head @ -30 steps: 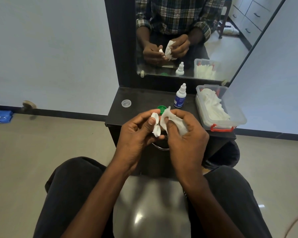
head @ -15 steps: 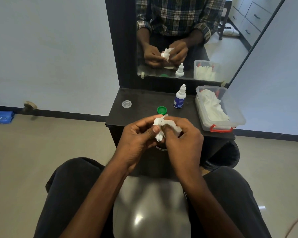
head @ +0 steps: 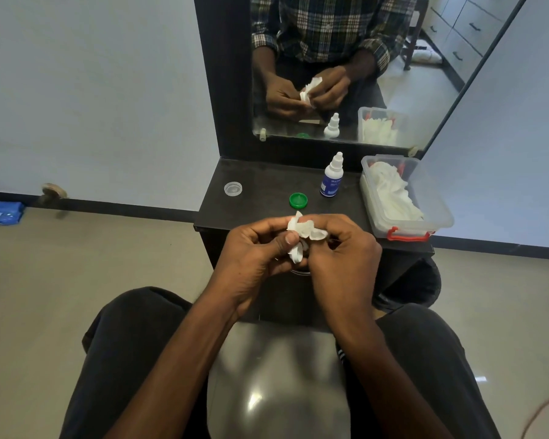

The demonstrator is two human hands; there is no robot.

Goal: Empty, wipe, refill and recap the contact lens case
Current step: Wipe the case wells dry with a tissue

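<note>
Now wiping | left hand and right hand both curled tight on crumpled soft tissue above desk edge; case itself hidden inside | next, likely: refill from smooth plastic bottle, then screw on round ribbed green cap and clear cap

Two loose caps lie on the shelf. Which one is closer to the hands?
The green cap, lying just beyond the hands beside the dropper bottle. The clear cap sits farther off, near the shelf's left edge.
</note>
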